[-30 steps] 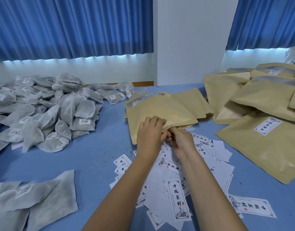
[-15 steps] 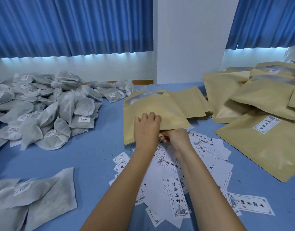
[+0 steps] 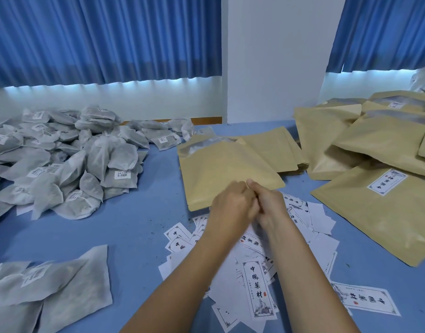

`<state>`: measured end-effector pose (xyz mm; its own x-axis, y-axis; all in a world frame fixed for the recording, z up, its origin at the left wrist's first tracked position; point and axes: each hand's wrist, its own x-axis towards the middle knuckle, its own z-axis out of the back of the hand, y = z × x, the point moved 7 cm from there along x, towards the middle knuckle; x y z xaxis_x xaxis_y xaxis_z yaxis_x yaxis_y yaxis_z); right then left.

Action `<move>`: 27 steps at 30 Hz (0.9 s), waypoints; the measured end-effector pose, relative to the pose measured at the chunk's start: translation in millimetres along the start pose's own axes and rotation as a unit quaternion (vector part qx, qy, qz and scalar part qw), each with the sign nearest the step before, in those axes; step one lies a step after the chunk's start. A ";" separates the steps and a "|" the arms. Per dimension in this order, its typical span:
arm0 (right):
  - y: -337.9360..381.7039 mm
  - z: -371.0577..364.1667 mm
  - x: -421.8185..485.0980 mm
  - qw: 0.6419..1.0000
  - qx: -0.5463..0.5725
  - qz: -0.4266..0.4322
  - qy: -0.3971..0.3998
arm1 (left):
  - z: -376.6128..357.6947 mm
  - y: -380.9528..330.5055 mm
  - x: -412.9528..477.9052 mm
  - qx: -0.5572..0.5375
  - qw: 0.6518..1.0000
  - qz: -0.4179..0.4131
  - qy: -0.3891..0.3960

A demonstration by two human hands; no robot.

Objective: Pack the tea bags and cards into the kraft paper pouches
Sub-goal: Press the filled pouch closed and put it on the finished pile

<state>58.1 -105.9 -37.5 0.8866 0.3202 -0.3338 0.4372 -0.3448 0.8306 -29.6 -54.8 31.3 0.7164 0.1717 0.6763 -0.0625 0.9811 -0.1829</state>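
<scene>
A flat kraft paper pouch (image 3: 221,169) lies on top of a stack of empty pouches (image 3: 276,150) in the middle of the blue table. My left hand (image 3: 230,207) and my right hand (image 3: 271,205) are pressed close together at its near edge, fingers curled, both pinching that edge. What the fingertips do underneath is hidden. White printed cards (image 3: 257,287) lie scattered under my forearms. A big heap of grey tea bags (image 3: 69,164) sits at the left.
Larger flat tea bags (image 3: 52,284) lie at the near left corner. Filled, labelled kraft pouches (image 3: 379,203) are piled at the right. A white pillar and blue curtains stand behind the table (image 3: 125,231).
My left hand slid off the top of the pouch to its near edge and curled there. Both hands have closed up against each other, and the pouch has shifted slightly.
</scene>
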 end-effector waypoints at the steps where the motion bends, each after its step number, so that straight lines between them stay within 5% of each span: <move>1: 0.8 3.4 1.5 1.000 -0.014 0.000 -0.006 | -8.6 -2.7 -4.4 -0.056 0.995 0.057 0.061; 3: 4.3 6.4 1.5 1.000 -0.015 0.008 -0.009 | -31.5 3.1 -17.2 -0.224 0.930 0.218 0.192; 5: 4.3 5.4 0.4 1.000 0.018 0.009 -0.003 | -46.6 10.0 -31.0 -0.414 0.785 0.380 0.262; 7: 4.3 1.9 -0.4 1.000 0.021 0.014 0.016 | -52.2 18.6 -36.7 -0.576 0.619 0.495 0.201; 9: 5.2 -4.1 -0.7 0.998 0.013 0.018 0.057 | -53.3 36.7 -37.5 -0.652 0.515 0.553 0.065; 12: 1.9 -9.8 -0.2 0.995 -0.045 0.008 0.087 | -50.9 59.5 -42.5 -0.658 0.488 0.572 -0.043; 19: -4.5 -15.4 -1.4 0.996 -0.039 -0.007 0.079 | -49.9 66.3 -42.4 -0.671 0.472 0.567 -0.075; 27: -8.0 -25.8 -11.3 0.995 0.005 0.013 0.099 | -48.6 69.0 -42.7 -0.637 0.531 0.555 -0.059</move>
<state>40.7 -84.0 -28.9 0.8511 0.4786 -0.2159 0.4163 -0.3645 0.8330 -30.7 1.2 -44.8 0.6765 0.6597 -0.3272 0.1740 -0.5750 -0.7995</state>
